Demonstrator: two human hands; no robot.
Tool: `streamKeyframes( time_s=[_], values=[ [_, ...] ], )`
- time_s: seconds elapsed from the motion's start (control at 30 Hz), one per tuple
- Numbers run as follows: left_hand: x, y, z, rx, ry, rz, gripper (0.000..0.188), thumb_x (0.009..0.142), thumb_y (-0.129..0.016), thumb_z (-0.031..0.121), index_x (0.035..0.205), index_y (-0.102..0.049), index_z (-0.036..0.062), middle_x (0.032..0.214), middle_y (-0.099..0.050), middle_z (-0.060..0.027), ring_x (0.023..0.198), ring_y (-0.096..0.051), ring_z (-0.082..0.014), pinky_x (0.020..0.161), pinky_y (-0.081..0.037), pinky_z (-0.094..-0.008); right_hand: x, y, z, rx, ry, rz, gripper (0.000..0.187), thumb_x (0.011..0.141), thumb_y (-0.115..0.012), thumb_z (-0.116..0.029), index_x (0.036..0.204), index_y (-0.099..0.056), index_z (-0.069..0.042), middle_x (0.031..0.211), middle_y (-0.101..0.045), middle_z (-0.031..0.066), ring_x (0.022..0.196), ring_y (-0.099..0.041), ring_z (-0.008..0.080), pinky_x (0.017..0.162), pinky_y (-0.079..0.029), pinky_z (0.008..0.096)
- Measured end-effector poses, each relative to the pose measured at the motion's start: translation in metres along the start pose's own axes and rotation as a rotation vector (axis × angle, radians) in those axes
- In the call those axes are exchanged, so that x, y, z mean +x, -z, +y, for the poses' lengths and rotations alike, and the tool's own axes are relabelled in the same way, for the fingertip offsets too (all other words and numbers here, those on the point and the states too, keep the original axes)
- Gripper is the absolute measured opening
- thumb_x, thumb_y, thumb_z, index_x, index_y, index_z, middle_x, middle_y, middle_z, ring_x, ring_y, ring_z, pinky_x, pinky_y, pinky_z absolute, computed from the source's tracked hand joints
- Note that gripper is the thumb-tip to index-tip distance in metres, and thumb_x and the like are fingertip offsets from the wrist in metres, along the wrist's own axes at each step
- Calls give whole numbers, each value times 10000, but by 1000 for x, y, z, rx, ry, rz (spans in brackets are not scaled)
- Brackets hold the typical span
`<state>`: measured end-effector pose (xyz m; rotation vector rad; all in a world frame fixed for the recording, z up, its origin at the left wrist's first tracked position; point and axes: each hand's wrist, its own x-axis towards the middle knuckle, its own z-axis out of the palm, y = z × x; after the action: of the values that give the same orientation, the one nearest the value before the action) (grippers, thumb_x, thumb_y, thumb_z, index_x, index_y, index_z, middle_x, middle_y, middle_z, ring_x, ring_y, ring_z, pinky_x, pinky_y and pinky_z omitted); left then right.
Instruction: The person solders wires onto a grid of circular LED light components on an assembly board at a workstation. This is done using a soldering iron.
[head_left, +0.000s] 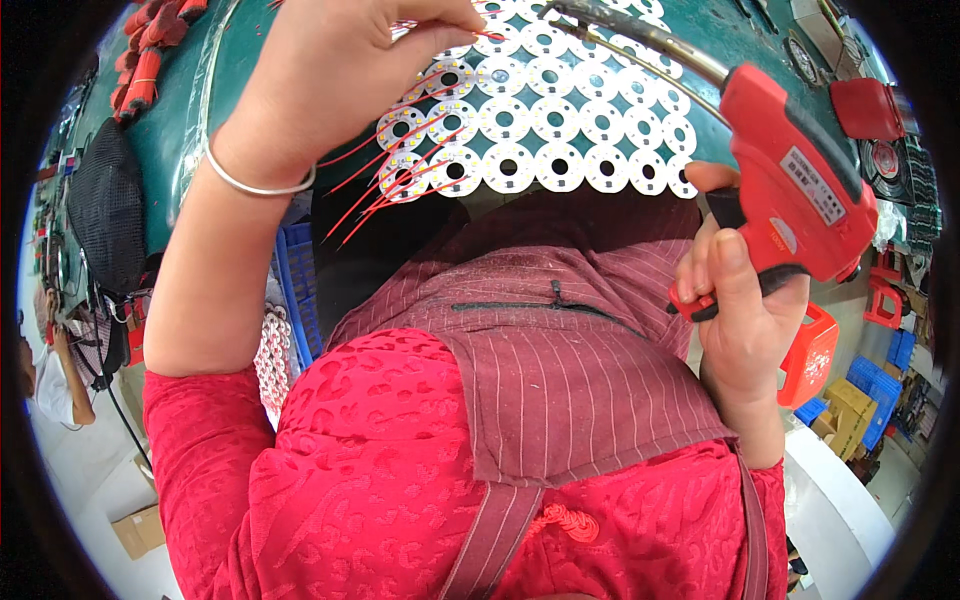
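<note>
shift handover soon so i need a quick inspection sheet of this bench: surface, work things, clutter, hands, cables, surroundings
Surface: green table, partly covered.
Work things: white discs with central holes, in close rows; red wires trail from the leftmost ones towards the lower left; soldering gun raised, tip over the discs.
Clutter: bundles of red wire at upper left; black mesh item at left.
Hands: left hand pinches a red wire; right hand grips the gun's handle.
Cables: black cable hangs at left, ends unclear.
Surroundings: red stool, blue crates and cardboard box at right; another person at the left edge.
</note>
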<state>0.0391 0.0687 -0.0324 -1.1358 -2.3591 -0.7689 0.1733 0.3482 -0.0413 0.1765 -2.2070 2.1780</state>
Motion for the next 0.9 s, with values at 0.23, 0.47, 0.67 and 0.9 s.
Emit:
streamKeyframes(
  time_s=[0.23, 0.47, 0.67, 0.9],
  values=[
    [-5, -11, 12, 261, -88, 40, 116, 676, -747, 28, 765, -710, 92, 736, -590, -39, 769, -550, -253, 747, -443, -373, -7, -4, 2, 37, -25, 14, 377, 932, -590, -51, 1277, -475, 49, 1222, -599, 222, 608, -513, 67, 536, -478, 222],
    [-6, -18, 17, 278, -150, 73, 135, 650, -741, 67, 759, -712, 142, 726, -541, -10, 785, -546, -226, 838, -401, -431, -8, -9, 1, 33, -46, 38, 428, 901, -621, 10, 1304, -480, 35, 1183, -638, 190, 643, -564, 67, 549, -483, 200],
    [-9, -18, 11, 305, -199, 111, 151, 641, -728, 47, 759, -703, 137, 697, -504, -13, 756, -535, -226, 818, -403, -406, -9, -11, 3, 54, -22, 45, 405, 901, -622, 10, 1287, -498, 31, 1176, -644, 171, 644, -562, 60, 548, -476, 195],
    [-5, -16, 12, 318, -200, 30, 130, 642, -725, 36, 736, -682, 114, 659, -496, -29, 702, -530, -241, 775, -412, -378, -9, -11, 0, -61, -29, 1, 353, 957, -575, -87, 1255, -472, 70, 1245, -579, 217, 610, -515, 86, 540, -484, 252]
  ],
)
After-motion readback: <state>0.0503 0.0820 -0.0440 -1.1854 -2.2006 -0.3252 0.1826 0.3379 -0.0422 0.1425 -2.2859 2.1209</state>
